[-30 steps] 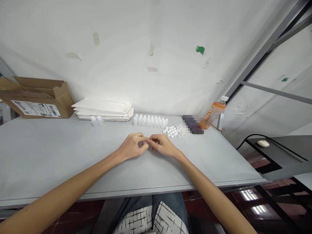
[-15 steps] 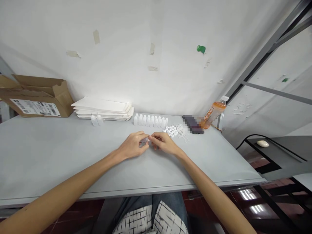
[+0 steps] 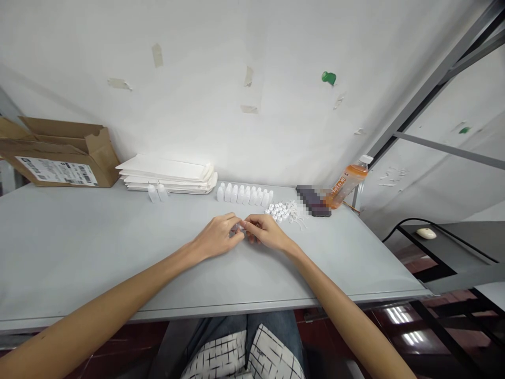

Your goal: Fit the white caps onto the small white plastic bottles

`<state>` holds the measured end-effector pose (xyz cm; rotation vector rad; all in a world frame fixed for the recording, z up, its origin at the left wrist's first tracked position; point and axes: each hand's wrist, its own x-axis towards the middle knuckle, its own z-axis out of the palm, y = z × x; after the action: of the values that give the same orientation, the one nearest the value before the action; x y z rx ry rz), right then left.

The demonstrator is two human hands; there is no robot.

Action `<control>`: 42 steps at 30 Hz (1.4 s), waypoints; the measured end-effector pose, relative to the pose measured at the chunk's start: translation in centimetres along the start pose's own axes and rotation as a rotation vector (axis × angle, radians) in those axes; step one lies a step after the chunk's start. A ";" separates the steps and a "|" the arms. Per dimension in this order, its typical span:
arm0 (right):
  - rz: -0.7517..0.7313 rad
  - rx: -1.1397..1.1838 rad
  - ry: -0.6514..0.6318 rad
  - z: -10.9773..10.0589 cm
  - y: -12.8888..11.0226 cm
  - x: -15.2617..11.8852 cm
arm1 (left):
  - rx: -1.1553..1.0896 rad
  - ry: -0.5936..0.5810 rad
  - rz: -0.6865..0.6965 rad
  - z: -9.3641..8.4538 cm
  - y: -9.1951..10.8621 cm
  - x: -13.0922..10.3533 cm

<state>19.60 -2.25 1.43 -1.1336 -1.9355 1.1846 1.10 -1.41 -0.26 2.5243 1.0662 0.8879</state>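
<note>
My left hand [image 3: 218,236] is closed around a small translucent squeeze bottle [image 3: 235,228], which is mostly covered by the fingers. On its right end, my right hand [image 3: 265,231] pinches with thumb and fingers; whether a cap or tip is between them is hidden. Beyond the hands stand small white squeeze bottles [image 3: 245,196] in a close group. White caps [image 3: 278,211] lie just past my right hand, beside a scatter of thin clear-white pieces [image 3: 296,213]. Two bottles with thin needle tips [image 3: 158,193] stand apart at the left.
A stack of white paper sheets or envelopes [image 3: 168,176] lies against the wall, with an open cardboard box [image 3: 63,158] to its left. At the back right are a dark phone-like object [image 3: 313,201] and a leaning orange drink bottle [image 3: 347,183]. The grey table's front edge [image 3: 221,309] runs below my forearms.
The left fingers and thumb have shifted slightly rightward along the bottle, covering more of it. My right hand stays nearly in place, and the camera view has moved a little.
</note>
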 end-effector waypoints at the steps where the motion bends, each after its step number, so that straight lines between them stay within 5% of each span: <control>1: -0.002 -0.005 0.000 0.0 0.0 0.0 | -0.003 -0.002 -0.005 0.0 0.0 0.0; 42: -0.011 -0.025 -0.001 0.1 0.0 0.1 | 0.023 -0.062 -0.079 0.2 0.4 -0.1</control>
<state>19.52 -2.21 1.38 -1.1342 -1.9594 1.1585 1.39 -1.77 -0.33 2.4923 1.1541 0.7760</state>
